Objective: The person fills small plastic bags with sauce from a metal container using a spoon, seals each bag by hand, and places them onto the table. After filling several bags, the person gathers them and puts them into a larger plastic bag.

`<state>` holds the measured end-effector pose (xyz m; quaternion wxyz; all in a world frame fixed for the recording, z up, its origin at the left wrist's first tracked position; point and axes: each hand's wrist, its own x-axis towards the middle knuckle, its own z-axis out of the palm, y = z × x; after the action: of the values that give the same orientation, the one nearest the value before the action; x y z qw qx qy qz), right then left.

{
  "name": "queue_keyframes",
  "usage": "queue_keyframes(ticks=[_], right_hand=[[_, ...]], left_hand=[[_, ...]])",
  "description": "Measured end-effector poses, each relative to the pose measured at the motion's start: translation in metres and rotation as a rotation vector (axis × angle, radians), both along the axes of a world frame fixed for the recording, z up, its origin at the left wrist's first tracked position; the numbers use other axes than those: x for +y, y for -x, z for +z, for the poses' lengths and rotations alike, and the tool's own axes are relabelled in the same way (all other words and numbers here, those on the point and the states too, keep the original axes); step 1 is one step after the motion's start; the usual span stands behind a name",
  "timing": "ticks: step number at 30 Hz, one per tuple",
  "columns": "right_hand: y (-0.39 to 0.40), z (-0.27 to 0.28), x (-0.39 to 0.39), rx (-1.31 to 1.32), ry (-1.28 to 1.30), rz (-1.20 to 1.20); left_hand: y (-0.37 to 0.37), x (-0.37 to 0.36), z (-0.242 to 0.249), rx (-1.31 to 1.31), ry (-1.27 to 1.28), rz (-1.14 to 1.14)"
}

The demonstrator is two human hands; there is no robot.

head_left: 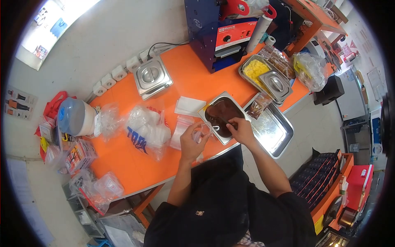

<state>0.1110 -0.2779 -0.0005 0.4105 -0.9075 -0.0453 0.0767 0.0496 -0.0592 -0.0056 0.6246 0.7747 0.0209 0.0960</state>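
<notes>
A steel container (226, 140) of dark brown sauce (224, 111) stands near the table's front edge. At its left corner, my left hand (194, 143) holds a small clear plastic bag (205, 128) between thumb and fingers. My right hand (242, 131) is over the container's right side, fingers pinched together; what they grip is too small and dark to make out. A small white curved piece shows against the sauce near the front wall. Left of the container lie a stack of clear bags (177, 136) and a folded white paper (190, 106).
A shiny steel tray (284, 142) juts past the table edge on the right. Behind it, a pan holds yellow shreds (255, 69) beside a steel lid (276, 82). A lidded steel container (153, 78), a sealing machine (224, 39) and a white plastic bag (148, 129) stand around.
</notes>
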Motion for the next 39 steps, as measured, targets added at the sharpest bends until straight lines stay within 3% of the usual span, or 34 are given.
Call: queue_keyframes(ticks=[7,12,16,18,20,23,30,33,35,39], right_hand=[[0.004,-0.007,-0.021,-0.074,-0.143,-0.083],[0.005,0.055,-0.024,-0.103,-0.208,-0.151],[0.004,0.081,-0.026,-0.137,-0.193,-0.16],[0.006,0.074,-0.027,-0.122,-0.205,-0.16],[0.008,0.049,-0.029,-0.098,-0.194,-0.159],[0.009,0.01,-0.034,-0.138,-0.183,-0.146],[0.023,0.034,-0.026,-0.097,-0.208,-0.195],[0.029,0.054,-0.016,-0.223,-0.073,-0.172],[0.032,0.06,-0.012,-0.465,-0.035,-0.114],[0.035,0.072,-0.007,-0.513,0.011,-0.104]], left_hand=[[-0.027,-0.007,-0.008,-0.129,-0.064,-0.035],[-0.039,-0.016,-0.004,-0.175,-0.134,-0.018],[-0.04,-0.021,0.015,-0.01,-0.051,-0.019],[-0.042,-0.023,0.016,0.059,0.001,-0.017],[-0.046,-0.024,0.008,-0.186,-0.144,0.016],[-0.049,-0.027,0.004,-0.197,-0.173,0.032],[-0.049,-0.034,0.002,-0.162,-0.226,0.019],[-0.052,-0.038,0.003,-0.135,-0.194,0.019],[-0.055,-0.04,0.004,-0.272,-0.243,0.047],[-0.054,-0.042,0.013,-0.242,-0.145,0.04]])
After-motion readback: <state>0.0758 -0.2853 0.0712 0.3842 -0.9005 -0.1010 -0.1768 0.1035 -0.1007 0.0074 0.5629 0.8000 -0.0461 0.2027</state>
